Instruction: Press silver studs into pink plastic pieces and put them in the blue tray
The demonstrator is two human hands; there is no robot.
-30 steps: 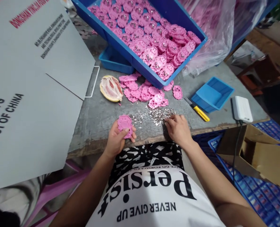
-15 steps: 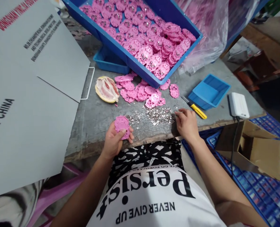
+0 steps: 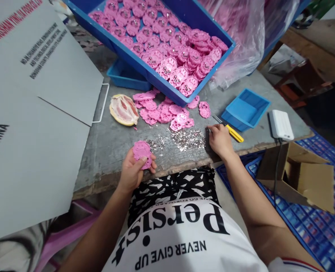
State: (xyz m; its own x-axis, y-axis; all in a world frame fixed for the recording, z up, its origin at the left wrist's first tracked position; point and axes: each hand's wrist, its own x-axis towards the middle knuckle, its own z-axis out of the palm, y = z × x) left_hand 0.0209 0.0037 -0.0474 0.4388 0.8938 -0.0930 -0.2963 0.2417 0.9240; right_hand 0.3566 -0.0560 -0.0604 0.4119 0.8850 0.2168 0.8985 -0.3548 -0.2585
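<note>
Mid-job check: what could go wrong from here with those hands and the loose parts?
1. The small metal pieces lie loose near the front edge of the table; a sweep of the right hand could push some off.
2. The yellow-handled screwdriver lies right by that hand, so it might get knocked.
3. The cut fruit sits close beside loose pink pieces and might dirty them.

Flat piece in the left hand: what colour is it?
The flat piece in the left hand is pink, showing best in the head view.
</note>
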